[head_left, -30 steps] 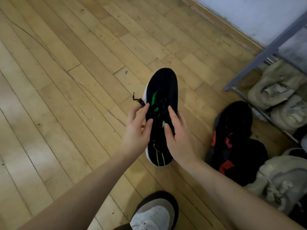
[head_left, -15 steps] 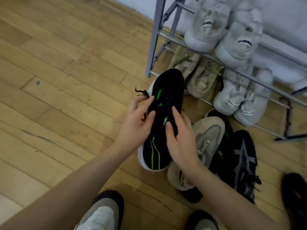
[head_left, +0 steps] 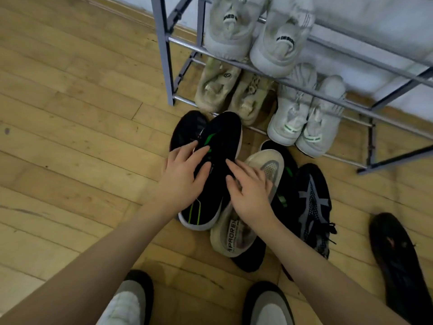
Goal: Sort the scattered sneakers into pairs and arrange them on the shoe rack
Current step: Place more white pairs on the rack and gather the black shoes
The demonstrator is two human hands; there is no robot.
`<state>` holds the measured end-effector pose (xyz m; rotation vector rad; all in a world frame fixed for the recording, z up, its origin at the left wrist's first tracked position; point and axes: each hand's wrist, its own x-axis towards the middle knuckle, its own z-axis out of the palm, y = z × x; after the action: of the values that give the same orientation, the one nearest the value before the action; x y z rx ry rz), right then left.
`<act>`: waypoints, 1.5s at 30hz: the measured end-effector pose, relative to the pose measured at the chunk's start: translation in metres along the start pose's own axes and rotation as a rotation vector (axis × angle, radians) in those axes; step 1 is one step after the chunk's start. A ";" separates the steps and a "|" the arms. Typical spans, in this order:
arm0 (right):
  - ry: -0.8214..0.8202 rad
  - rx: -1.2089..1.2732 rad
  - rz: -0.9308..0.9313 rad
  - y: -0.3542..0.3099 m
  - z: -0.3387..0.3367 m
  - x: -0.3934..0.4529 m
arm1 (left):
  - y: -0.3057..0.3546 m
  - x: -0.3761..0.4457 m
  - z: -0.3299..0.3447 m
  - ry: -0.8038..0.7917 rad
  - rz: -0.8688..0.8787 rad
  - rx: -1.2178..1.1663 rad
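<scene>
Both hands on one black sneaker with green accents, held low over the floor just in front of the shoe rack. Left hand lies over its left flank, fingers spread and only lightly curved; right hand on the right flank, fingers fairly straight, so contact reads more as press/steady than firm grip. Whether the thumbs wrap underneath: cannot tell. Long axis runs away from the person, toe toward the rack's lower tier, heel nearest the body. A second black shoe sits touching its left side, toe likewise toward the rack, under the left fingertips: probable mate, nearer the left hand. Judgement: pairing step in hand; next move likely a short forward carry, both shoes parallel. Beige upturned sneaker lies just under the right wrist.
</scene>
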<state>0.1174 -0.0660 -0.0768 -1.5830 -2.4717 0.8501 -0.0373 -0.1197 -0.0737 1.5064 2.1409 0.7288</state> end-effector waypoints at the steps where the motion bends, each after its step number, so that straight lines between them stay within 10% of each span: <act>1: 0.016 0.025 -0.006 0.000 -0.004 -0.002 | 0.004 -0.001 -0.002 0.009 0.038 0.034; 12: 0.319 -0.006 0.203 0.080 -0.044 -0.054 | 0.073 -0.013 0.043 -0.207 0.402 0.200; 20: 0.042 -0.102 0.444 0.130 -0.052 -0.052 | 0.115 0.026 0.099 -0.285 0.529 0.339; 29: 0.194 0.162 0.336 0.144 -0.052 -0.057 | 0.128 0.059 0.138 -0.415 0.605 0.501; 45: 0.140 -0.103 0.431 0.249 -0.092 -0.098 | 0.196 0.045 0.221 -0.531 0.725 0.446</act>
<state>0.3976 -0.0365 -0.1008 -2.1761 -2.1421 0.6312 0.2243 0.0160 -0.1228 2.4230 1.3880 0.0013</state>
